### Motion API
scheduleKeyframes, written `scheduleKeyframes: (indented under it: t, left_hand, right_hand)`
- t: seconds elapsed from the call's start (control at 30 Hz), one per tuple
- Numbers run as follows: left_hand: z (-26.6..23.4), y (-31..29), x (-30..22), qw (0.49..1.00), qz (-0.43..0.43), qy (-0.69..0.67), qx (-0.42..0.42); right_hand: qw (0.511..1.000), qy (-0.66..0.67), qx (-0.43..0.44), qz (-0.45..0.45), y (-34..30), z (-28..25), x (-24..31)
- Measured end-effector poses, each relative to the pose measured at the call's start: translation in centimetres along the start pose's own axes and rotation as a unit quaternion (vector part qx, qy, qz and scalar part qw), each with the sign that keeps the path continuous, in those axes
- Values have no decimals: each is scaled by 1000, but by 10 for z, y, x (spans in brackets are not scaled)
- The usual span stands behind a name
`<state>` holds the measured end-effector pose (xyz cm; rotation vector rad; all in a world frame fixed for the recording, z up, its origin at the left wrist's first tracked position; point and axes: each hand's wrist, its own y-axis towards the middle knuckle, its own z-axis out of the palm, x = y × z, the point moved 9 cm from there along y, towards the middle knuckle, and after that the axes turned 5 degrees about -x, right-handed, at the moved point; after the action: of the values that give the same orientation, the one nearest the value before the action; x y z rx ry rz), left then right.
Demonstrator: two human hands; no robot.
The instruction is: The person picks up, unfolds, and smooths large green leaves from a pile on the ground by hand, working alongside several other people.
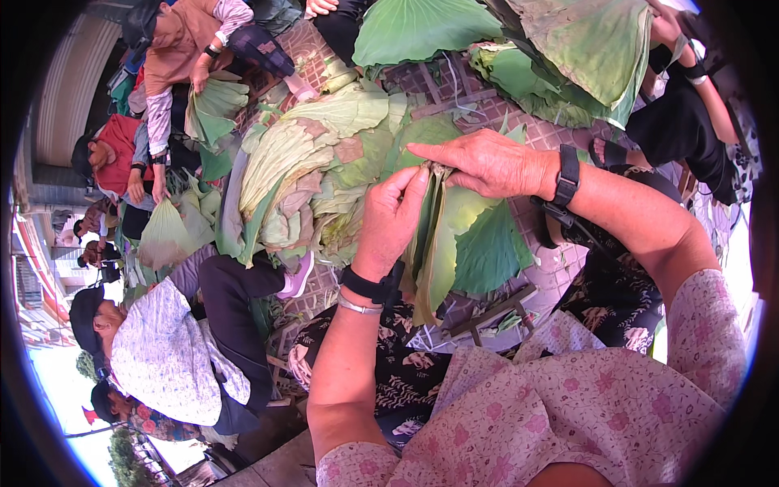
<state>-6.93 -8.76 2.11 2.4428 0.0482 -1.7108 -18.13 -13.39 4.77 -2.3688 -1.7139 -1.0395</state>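
Observation:
A folded bundle of lotus leaves hangs in front of me, its gathered top between my hands. My left hand pinches that top from the left, thumb and index finger pressed together. From the right, my right hand closes on the same gathered end, with its index finger stretched out over it. The fingertips of both hands nearly meet there. Beside the bundle hangs a darker green lotus leaf; whether it belongs to the bundle, I cannot tell.
Beyond my hands lies a big heap of pale, partly browned lotus leaves on reddish paving. Large leaves are held by a person at the upper right. Several people sit along the left, some handling leaves. A low metal frame stands near my legs.

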Motion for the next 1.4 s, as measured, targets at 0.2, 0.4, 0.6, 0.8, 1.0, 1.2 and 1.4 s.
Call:
scheduleKeyframes:
  t: [0.2, 0.4, 0.6, 0.8, 1.0, 1.2, 1.4]
  left_hand:
    - [13, -6, -33, 979, 80, 190, 1]
    - [8, -4, 10, 977, 26, 209, -34]
    - [12, -2, 22, 998, 4, 36, 60]
    - [-11, -5, 37, 936, 15, 351, 11]
    - [-19, -8, 71, 958, -257, 123, -34]
    - [48, -20, 57, 780, -368, -506, -2]
    - [23, -29, 132, 795, -393, -455, -84]
  right_hand:
    - [993, 96, -25, 69, -1, 1, -20]
    - [991, 69, 23, 113, 2, -2, -31]
    - [976, 150, 104, 119, 2, -9, -37]
    - [993, 64, 29, 94, 3, -37, -47]
    - [987, -151, -36, 36, -1, -28, -29]
    - [978, -181, -42, -90, -13, 21, 24]
    - [982, -166, -9, -90, -17, 48, 35]
